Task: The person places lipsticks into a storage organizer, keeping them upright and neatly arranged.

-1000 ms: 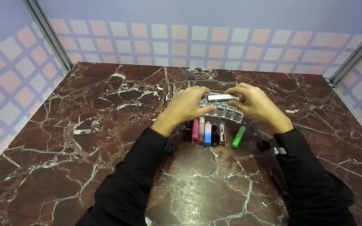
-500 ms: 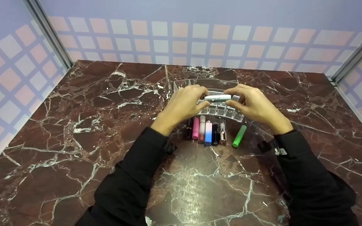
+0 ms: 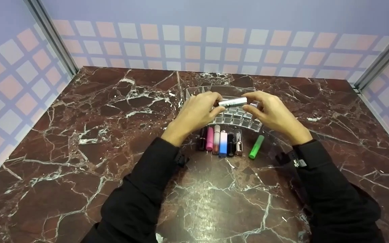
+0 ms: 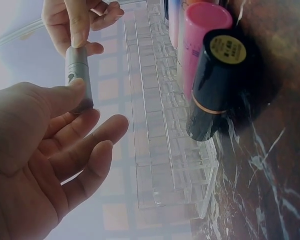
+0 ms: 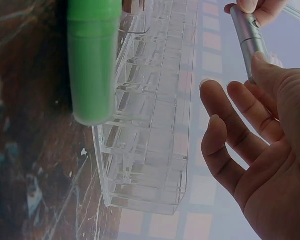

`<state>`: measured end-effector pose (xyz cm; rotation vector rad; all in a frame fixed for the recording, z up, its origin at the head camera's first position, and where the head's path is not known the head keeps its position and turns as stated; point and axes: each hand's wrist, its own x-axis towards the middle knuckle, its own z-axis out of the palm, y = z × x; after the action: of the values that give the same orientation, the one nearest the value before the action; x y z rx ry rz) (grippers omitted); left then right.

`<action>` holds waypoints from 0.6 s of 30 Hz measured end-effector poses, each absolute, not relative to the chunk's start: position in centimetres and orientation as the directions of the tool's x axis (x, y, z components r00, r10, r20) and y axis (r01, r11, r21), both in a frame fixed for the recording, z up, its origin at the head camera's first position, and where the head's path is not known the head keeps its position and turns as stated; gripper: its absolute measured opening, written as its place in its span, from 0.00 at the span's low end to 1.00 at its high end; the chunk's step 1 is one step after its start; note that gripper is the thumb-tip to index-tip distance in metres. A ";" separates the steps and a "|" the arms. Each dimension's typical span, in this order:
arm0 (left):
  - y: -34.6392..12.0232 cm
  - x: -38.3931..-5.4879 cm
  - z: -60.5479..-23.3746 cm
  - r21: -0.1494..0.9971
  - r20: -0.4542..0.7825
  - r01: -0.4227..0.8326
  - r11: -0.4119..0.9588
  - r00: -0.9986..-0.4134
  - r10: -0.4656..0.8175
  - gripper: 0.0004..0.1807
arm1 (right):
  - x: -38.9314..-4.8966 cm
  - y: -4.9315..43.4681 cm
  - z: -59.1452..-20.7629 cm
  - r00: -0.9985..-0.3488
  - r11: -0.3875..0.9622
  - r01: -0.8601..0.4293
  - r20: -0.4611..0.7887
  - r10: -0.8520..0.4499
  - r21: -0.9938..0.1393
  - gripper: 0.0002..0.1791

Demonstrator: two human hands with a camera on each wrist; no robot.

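A silver lipstick tube (image 3: 233, 102) is held up crosswise between both hands, above the clear tiered organizer (image 3: 236, 120). My left hand (image 3: 198, 109) pinches its left end between thumb and fingertips. At the other end, my right hand (image 3: 274, 109) pinches it the same way. Dark lettering shows on the side facing the head camera. The right wrist view shows a seam around the lipstick tube (image 5: 247, 37), and the remaining fingers of that hand extend loosely below it.
In front of the organizer lies a row of several lipsticks, including a pink tube (image 3: 209, 139), a pink-and-blue one (image 3: 223, 144) and a black one (image 4: 217, 82). A green tube (image 3: 256, 147) lies apart to the right on the marble-patterned table (image 3: 113, 189).
The silver lipstick tube has been turned between the fingers. A shiny side faced up earlier; now lettering shows, and its right end is tilted higher. The other tubes have stayed put.
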<state>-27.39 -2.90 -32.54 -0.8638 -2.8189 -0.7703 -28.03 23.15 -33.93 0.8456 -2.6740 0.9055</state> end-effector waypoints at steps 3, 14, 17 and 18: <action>-2.9 -27.4 -32.6 0.458 0.218 0.548 0.700 -0.833 0.508 0.17 | -28.0 23.1 -34.0 -0.826 0.633 -0.562 0.334 -0.454 -0.532 0.20; -2.7 -27.3 -32.6 0.527 0.087 0.546 0.651 -0.797 0.598 0.19 | -27.7 22.4 -34.2 -0.846 0.597 -0.531 0.340 -0.410 -0.601 0.18; -2.8 -27.2 -32.5 0.497 0.078 0.555 0.667 -0.794 0.603 0.18 | -27.6 22.2 -34.2 -0.853 0.598 -0.519 0.331 -0.403 -0.611 0.19; -2.8 -27.2 -32.5 0.493 0.077 0.556 0.670 -0.794 0.603 0.18 | -27.6 22.1 -34.2 -0.855 0.595 -0.515 0.328 -0.401 -0.617 0.19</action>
<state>-27.16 -2.82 -32.48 -1.0277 -2.9544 -0.8223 -27.59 22.10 -34.22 0.7718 -2.6651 1.1056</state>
